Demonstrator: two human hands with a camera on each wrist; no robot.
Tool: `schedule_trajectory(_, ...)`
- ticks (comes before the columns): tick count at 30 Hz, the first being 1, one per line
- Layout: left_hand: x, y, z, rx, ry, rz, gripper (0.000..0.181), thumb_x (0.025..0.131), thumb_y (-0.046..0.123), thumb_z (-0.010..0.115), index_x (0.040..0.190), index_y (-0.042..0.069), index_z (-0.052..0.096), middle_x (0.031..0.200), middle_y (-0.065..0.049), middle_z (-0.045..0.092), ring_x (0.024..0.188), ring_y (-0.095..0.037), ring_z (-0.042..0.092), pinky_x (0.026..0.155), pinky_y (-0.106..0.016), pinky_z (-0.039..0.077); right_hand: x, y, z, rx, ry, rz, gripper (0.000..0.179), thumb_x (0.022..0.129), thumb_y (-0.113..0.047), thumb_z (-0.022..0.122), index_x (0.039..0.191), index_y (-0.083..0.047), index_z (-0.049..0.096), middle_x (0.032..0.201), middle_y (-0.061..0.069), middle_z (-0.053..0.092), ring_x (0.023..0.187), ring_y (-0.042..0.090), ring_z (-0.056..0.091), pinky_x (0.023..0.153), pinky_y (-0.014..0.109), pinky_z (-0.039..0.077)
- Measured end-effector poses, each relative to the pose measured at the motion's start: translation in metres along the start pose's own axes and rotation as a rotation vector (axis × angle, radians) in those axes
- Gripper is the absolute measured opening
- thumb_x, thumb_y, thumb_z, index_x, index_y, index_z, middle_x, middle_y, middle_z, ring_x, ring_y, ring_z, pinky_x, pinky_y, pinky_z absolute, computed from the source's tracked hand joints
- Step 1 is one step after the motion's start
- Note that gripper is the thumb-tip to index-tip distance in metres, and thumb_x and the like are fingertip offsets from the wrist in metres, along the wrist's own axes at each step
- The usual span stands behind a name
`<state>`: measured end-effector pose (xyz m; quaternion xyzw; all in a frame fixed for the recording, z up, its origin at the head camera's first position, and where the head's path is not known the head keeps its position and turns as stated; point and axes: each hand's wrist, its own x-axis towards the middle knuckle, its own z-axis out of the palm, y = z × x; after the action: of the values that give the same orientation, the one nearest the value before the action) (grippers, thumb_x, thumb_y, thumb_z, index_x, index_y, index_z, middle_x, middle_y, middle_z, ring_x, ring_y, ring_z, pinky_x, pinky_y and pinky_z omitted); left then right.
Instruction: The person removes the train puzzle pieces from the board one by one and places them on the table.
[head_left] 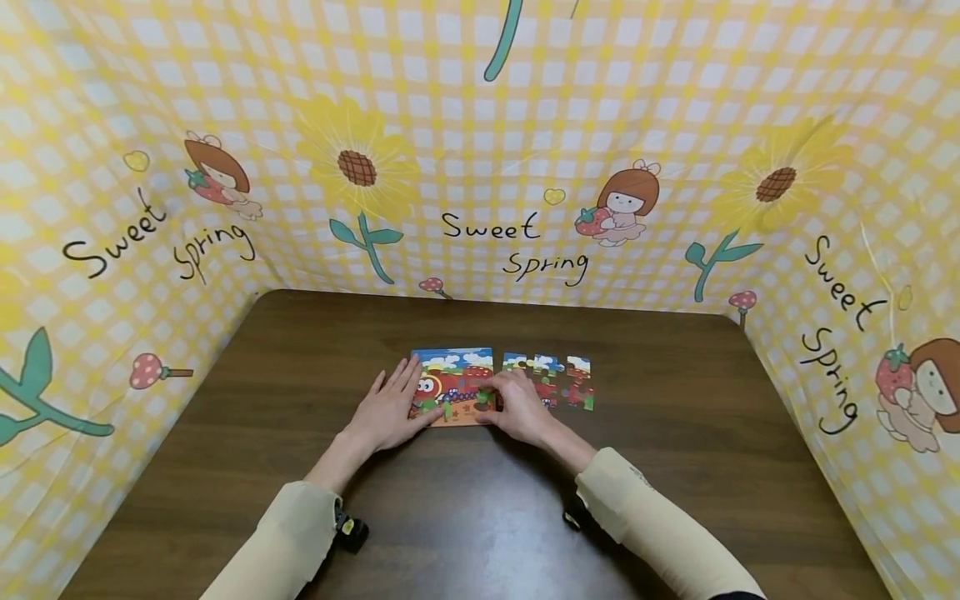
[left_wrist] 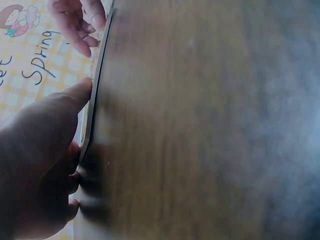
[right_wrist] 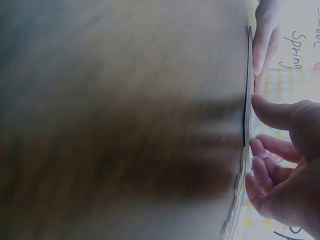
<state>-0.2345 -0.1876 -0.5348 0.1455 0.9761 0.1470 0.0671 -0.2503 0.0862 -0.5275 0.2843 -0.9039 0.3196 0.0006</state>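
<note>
- Sleeves (head_left: 296,533), pale, on the near side of the puzzle board (head_left: 456,390).
- Left hand (head_left: 386,410), fingers extended, touching the board's left edge, gripping nothing.
- Right hand (head_left: 521,408), half-curled at its right edge; cannot tell whether anything is pinched.
- Loose pieces (head_left: 579,395), right of it.
- Checked cloth (head_left: 465,187), behind it.

A small cloth-walled booth is enclosing a brown wood-grain counter (head_left: 465,508). Yellow-checked fabric (head_left: 465,142), printed with sunflowers (head_left: 356,168) and "Sweet Spring" lettering (head_left: 491,226), is rising behind the counter's far edge and along its left and right edges, screening the wider room and leaving its kind unclear.
</note>
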Motion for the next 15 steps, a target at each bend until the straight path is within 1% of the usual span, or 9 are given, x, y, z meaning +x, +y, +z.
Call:
schedule_trajectory(3, 0.0, 0.0006, 0.0004, -0.006, -0.001, -0.006, 0.1, 0.108, 0.067, 0.054, 0.176, 0.002, 0.019, 0.186, -0.017, 0.011, 0.173, -0.039, 0.014, 0.138, -0.068, 0.013, 0.0011, 0.0066, 0.0047, -0.016, 0.005, -0.016, 0.042, 0.092, -0.024, 0.092, 0.126, -0.002, 0.079, 0.117, 0.014, 0.078, 0.115, 0.033, 0.062, 0.102, 0.054, 0.05)
schedule_trajectory(7, 0.0008, -0.0001, 0.0014, -0.003, -0.002, -0.007, 0.1, 0.108, 0.067, 0.054, 0.176, 0.003, 0.018, 0.186, -0.016, 0.01, 0.174, -0.039, 0.014, 0.138, -0.068, 0.012, 0.0027, 0.0054, 0.0044, -0.002, -0.006, 0.017, 0.043, 0.092, -0.024, 0.092, 0.127, -0.003, 0.079, 0.117, 0.013, 0.078, 0.113, 0.031, 0.061, 0.099, 0.05, 0.049)
schedule_trajectory(10, 0.0017, -0.0005, 0.0025, -0.003, -0.001, -0.007, 0.1, 0.109, 0.068, 0.053, 0.176, 0.003, 0.018, 0.186, -0.016, 0.01, 0.174, -0.039, 0.013, 0.138, -0.068, 0.012, 0.0034, -0.0019, 0.0006, 0.025, -0.022, 0.065, 0.046, 0.089, -0.021, 0.094, 0.128, -0.002, 0.077, 0.113, 0.014, 0.076, 0.114, 0.033, 0.061, 0.103, 0.054, 0.048)
schedule_trajectory(15, 0.0009, -0.0001, 0.0028, -0.006, -0.003, -0.009, 0.099, 0.109, 0.067, 0.053, 0.176, 0.003, 0.018, 0.186, -0.016, 0.01, 0.174, -0.039, 0.013, 0.138, -0.068, 0.011, 0.0037, -0.0016, 0.002, 0.019, -0.028, 0.083, 0.047, 0.09, -0.024, 0.094, 0.13, -0.004, 0.077, 0.108, 0.012, 0.072, 0.114, 0.033, 0.06, 0.102, 0.053, 0.047)
